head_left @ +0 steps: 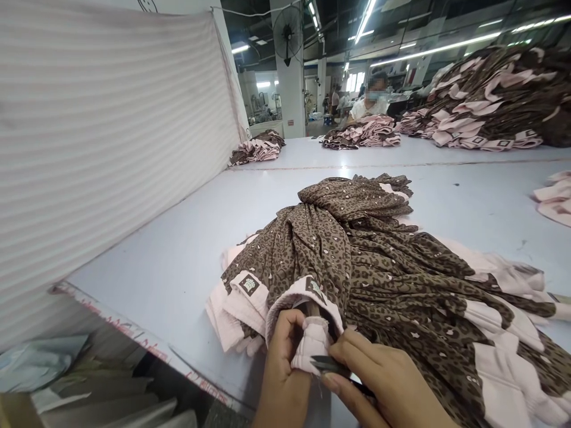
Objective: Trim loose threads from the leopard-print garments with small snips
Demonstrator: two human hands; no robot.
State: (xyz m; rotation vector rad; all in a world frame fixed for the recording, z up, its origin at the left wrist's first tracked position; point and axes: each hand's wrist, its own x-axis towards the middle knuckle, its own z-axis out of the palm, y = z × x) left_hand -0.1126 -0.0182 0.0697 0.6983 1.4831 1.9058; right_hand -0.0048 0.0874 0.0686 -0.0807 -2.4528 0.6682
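Note:
Leopard-print garments (312, 238) with pink bands lie heaped on the table in front of me. My left hand (285, 356) is closed on a pink cuff (312, 348) at the opening of a pink waistband (285, 297), which carries a small dark label. Dark thread snips (332, 364) are in my right hand (375, 368), their tip against the cuff's lower edge. A few loose threads hang below the cuff. Another labelled pink band (247, 291) lies just left of my hands.
Garment piles stand at the table's far side: a small one (259, 147), a middle one (366, 132) and a large one (495, 107). A white cloth sheet (111, 119) hangs at left. Behind the middle pile is a masked person (372, 98). Folded fabric (111, 398) lies below the table edge.

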